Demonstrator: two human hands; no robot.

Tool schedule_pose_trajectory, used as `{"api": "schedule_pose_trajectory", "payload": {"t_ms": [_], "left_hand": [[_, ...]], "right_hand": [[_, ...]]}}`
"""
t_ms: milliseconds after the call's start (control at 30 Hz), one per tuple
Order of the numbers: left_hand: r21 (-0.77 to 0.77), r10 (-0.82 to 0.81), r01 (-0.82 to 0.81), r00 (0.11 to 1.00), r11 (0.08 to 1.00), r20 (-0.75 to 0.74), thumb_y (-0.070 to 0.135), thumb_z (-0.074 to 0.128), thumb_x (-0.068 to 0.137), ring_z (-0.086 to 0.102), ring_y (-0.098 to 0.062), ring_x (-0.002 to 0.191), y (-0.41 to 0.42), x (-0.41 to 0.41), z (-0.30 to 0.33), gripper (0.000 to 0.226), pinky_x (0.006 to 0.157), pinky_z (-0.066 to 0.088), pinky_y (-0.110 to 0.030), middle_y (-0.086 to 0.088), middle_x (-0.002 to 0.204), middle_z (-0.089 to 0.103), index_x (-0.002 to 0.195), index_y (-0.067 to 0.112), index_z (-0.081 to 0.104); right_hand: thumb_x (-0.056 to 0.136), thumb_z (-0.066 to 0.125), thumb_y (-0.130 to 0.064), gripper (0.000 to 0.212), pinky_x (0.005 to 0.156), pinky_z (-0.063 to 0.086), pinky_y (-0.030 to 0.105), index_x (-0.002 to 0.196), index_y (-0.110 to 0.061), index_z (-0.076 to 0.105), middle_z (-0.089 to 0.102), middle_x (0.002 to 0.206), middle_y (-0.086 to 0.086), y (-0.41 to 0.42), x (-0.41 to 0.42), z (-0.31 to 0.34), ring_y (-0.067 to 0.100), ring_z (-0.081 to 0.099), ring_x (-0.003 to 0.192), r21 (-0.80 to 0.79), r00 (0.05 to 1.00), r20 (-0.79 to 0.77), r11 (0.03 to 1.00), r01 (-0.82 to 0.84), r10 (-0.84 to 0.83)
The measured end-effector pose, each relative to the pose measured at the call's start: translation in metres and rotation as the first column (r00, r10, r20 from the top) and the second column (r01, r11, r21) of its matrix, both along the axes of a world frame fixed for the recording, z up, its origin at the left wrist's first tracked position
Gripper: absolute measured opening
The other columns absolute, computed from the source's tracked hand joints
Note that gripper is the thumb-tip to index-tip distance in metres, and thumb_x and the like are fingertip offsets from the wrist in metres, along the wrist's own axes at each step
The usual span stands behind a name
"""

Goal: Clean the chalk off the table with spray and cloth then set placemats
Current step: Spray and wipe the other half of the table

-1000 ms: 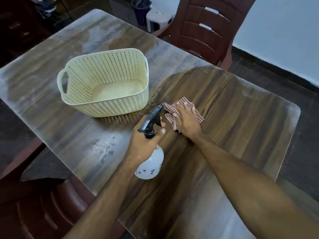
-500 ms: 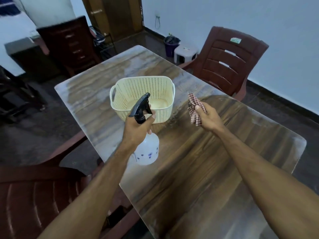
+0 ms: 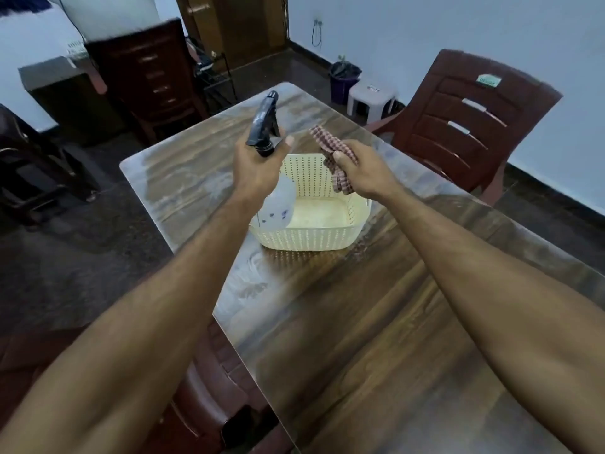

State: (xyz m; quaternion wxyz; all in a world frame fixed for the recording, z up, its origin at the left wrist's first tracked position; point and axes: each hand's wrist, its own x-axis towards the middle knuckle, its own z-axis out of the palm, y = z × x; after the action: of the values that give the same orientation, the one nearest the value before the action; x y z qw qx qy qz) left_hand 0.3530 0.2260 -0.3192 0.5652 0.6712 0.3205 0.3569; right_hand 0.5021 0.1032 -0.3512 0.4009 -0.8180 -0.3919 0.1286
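Soft checked cloth (image 3: 334,158), limp and light, bunched in right hand (image 3: 363,170) fingers above cream basket (image 3: 314,234) on wooden tabletop (image 3: 360,322); best gripped by a gathered fold. Rigid plastic spray bottle (image 3: 273,178), likely light, neck clasped in left hand (image 3: 258,165). No legible writing; chair sticker unreadable.

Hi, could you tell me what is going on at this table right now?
A person is cleaning chalk off a wooden table. The left hand holds a spray bottle and the right hand grips a checked cloth, both raised above a cream basket that looks empty. The near part looks wiped dark; the far end is chalky. No placemats are in view.
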Motion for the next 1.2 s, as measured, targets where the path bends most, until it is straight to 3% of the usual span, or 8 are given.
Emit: {"api": "schedule_pose_trajectory", "payload": {"t_ms": [67,167,333,667,867,1000,1100,1200], "left_hand": [[-0.029,0.0,-0.001,1.0,1.0,-0.022,0.024,0.076,0.084,0.059,0.0,0.073,0.018,0.014,-0.016,0.025,0.065,0.047,-0.012,0.005,0.089,0.067,0.105,0.016,0.066],[-0.074,-0.02,0.015,0.997,0.997,-0.071,0.025,0.077,0.083,0.055,-0.005,0.07,0.037,0.03,-0.044,0.022,0.061,0.044,-0.01,-0.002,0.086,0.062,0.097,0.013,0.064],[-0.102,-0.053,0.037,0.986,0.994,-0.156,0.024,0.079,0.081,0.05,-0.014,0.073,0.055,0.042,-0.09,0.019,0.064,0.041,-0.019,-0.006,0.082,0.055,0.082,0.023,0.06],[-0.175,-0.089,0.051,0.972,0.983,-0.216,0.019,0.079,0.081,0.059,-0.008,0.088,0.078,0.042,-0.132,0.033,0.065,0.043,0.0,0.002,0.097,0.066,0.11,0.007,0.069],[-0.156,-0.161,0.116,0.933,0.981,-0.323,0.03,0.083,0.075,0.062,-0.015,0.091,0.079,0.039,-0.15,0.035,0.085,0.048,-0.027,0.002,0.094,0.065,0.103,0.014,0.068],[-0.1,-0.171,0.143,0.91,0.985,-0.377,0.025,0.083,0.076,0.052,-0.017,0.083,0.075,0.033,-0.148,0.036,0.065,0.041,-0.012,-0.003,0.09,0.056,0.1,0.009,0.061],[-0.1,-0.215,0.19,0.857,0.977,-0.468,0.02,0.084,0.074,0.054,-0.016,0.098,0.079,0.028,-0.143,0.059,0.075,0.039,-0.018,0.004,0.108,0.057,0.125,0.012,0.054],[-0.015,-0.309,0.402,0.679,0.915,-0.666,0.014,0.081,0.077,0.051,-0.02,0.106,0.084,0.018,-0.132,0.076,0.079,0.037,-0.021,-0.001,0.124,0.055,0.14,0.013,0.039]], "right_hand": [[0.103,0.048,-0.032,0.034,0.091,0.049,0.039,0.131,-0.015,0.057,0.067,0.12,0.005,0.022,0.004,-0.017,0.023,0.062,0.107,-0.093,0.999,0.04,0.996,-0.001,0.005],[0.103,0.048,-0.031,0.034,0.081,0.044,0.03,0.132,-0.018,0.056,0.067,0.115,0.002,0.042,0.009,-0.042,0.022,0.061,0.103,-0.186,0.998,0.063,0.982,0.025,-0.013],[0.103,0.046,-0.031,0.029,0.077,0.046,0.038,0.128,-0.018,0.054,0.067,0.112,0.009,0.06,0.017,-0.077,0.031,0.063,0.1,-0.378,0.988,0.152,0.925,0.031,0.03],[0.103,0.047,-0.024,0.023,0.076,0.046,0.04,0.124,-0.015,0.05,0.065,0.114,0.011,0.082,0.012,-0.118,0.034,0.061,0.101,-0.552,0.94,0.309,0.832,0.052,0.146],[0.103,0.044,-0.03,0.03,0.082,0.048,0.04,0.128,-0.014,0.052,0.063,0.12,0.012,0.084,-0.004,-0.138,0.032,0.06,0.106,-0.723,0.944,0.181,0.688,-0.062,0.275],[0.102,0.042,-0.043,0.043,0.09,0.048,0.041,0.132,-0.014,0.052,0.062,0.128,0.013,0.087,-0.002,-0.139,0.032,0.058,0.113,-0.769,0.949,0.046,0.617,-0.165,0.311],[0.103,0.038,-0.048,0.052,0.099,0.044,0.042,0.141,-0.014,0.048,0.056,0.139,0.014,0.083,-0.004,-0.131,0.032,0.054,0.123,-0.769,0.962,-0.011,0.613,-0.183,0.273],[0.103,0.039,-0.046,0.052,0.103,0.043,0.044,0.141,-0.013,0.049,0.055,0.141,0.013,0.075,-0.004,-0.114,0.031,0.053,0.125,-0.682,0.984,0.025,0.723,-0.114,0.178]]}}
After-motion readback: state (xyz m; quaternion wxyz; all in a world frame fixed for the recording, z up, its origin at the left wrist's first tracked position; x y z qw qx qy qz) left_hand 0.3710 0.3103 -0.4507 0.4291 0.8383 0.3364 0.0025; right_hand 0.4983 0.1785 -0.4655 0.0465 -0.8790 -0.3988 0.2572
